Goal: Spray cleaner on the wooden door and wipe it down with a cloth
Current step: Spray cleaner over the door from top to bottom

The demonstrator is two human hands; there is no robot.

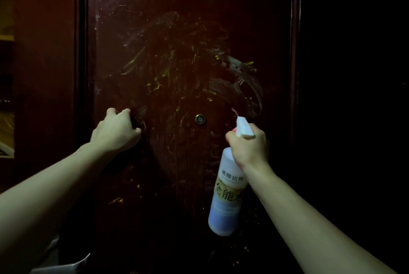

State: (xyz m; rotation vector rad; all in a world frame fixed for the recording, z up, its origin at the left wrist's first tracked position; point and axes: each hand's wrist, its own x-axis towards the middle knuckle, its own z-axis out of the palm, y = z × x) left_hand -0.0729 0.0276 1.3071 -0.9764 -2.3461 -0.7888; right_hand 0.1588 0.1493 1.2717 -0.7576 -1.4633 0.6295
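Right hand (pixel 249 149) grips the bottle (pixel 228 191) by the neck, probably light plastic, slippery if wet. Left hand (pixel 117 130) is curled on something dark against the door (pixel 188 30), likely the cloth, can't tell for sure.

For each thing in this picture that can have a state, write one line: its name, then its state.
wooden door: shut, smeared with yellow and whitish streaks.
spray bottle: upright, tilted a little, nozzle toward the door, gripped at the neck.
right hand: grips the spray bottle.
left hand: curled on something dark against the door; too dark to name.
peephole: uncovered.
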